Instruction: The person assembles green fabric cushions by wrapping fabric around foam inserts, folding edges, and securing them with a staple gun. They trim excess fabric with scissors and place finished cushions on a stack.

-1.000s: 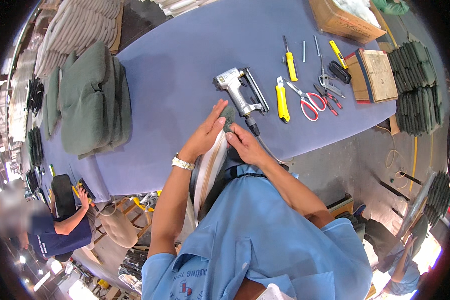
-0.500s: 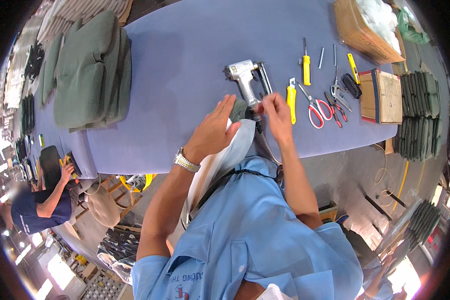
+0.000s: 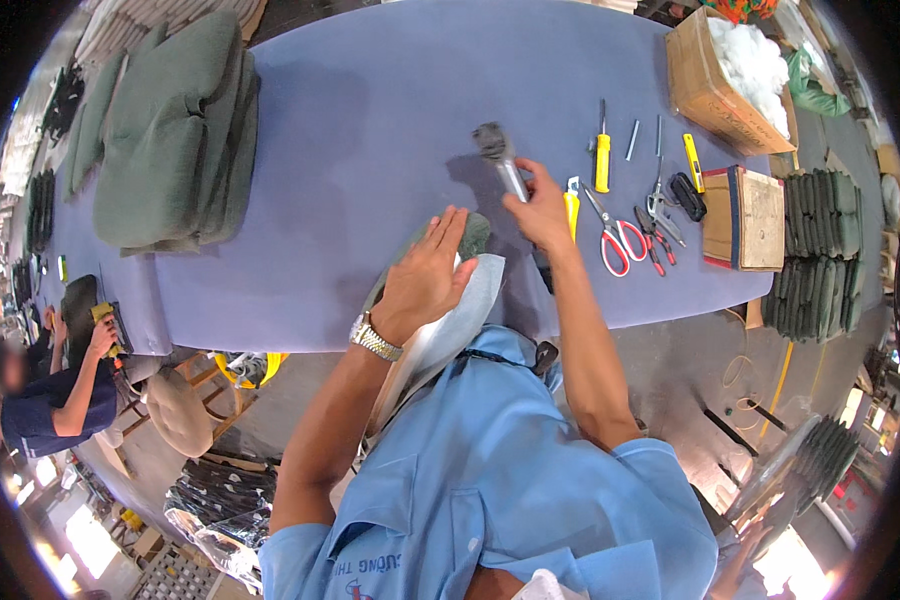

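My left hand point(image 3: 425, 280), fingers stretched out, lies flat on a padded piece of dark green fabric point(image 3: 478, 233) with a pale grey-blue cloth point(image 3: 482, 285) along its side. This piece rests against my body at the table's near edge. In my right hand point(image 3: 544, 210) is a silver pneumatic staple gun point(image 3: 508, 178), gripped by its handle and lifted over the table. Its head points away from me. Just right of that hand lies a yellow utility knife point(image 3: 571, 208), partly hidden by it.
On the blue-covered table point(image 3: 370, 110) lie a yellow-handled screwdriver point(image 3: 602, 163), red-handled scissors point(image 3: 613, 255) and pliers point(image 3: 652, 240). Behind them stand a carton of white stuffing point(image 3: 705, 85) and a smaller box point(image 3: 755, 222). Green cushions point(image 3: 155, 165) are stacked left. Another person point(image 3: 55, 400) works far left.
My right hand has closed round the staple gun and lifted it off the table, turning it. My left hand stays on the padded piece. The view has shifted slightly.
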A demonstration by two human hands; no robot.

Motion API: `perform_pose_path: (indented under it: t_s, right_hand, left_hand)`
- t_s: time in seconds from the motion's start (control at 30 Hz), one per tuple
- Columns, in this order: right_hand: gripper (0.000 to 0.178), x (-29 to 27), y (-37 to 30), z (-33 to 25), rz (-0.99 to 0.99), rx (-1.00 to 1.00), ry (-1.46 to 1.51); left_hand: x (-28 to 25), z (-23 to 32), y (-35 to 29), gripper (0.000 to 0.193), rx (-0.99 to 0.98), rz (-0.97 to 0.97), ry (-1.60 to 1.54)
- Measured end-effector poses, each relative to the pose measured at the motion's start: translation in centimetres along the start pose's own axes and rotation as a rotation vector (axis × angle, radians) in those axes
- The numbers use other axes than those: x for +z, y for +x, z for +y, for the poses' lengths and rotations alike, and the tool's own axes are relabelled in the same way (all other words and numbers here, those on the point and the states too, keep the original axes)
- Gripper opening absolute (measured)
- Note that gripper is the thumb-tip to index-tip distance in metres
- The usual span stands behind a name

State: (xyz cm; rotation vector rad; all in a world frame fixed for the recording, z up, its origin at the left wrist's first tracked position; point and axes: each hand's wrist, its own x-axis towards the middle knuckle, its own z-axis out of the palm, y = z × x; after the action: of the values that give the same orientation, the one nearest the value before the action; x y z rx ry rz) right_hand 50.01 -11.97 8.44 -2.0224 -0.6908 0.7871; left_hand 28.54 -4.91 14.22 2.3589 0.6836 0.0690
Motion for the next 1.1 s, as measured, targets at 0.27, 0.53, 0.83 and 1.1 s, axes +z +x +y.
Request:
perform_pose_path:
  t_s: [0.27,0.53,0.83,1.1]
  right_hand:
    - [0.040,-6.1,-12.1,-3.0,-0.092,-0.064,0.343]
    - [0.043,-4.2,-13.3,0.0,-0.189,-0.186,0.310]
    - [0.031,-4.5,-12.3,-1.6,-0.230,-0.241,0.135]
    - [0.055,-4.1,-11.9,0.1,-0.285,-0.129,0.137]
  left_hand:
    - [-0.4,0.8,0.3,0.071,-0.084,-0.115,-0.037]
    - [-0.3,0.3,0.3,0.073,-0.046,-0.100,-0.022]
    - [-0.2,0.0,0.3,0.073,-0.047,-0.106,-0.075]
    - [-0.5,0.3,0.6,0.078,-0.096,-0.145,-0.089]
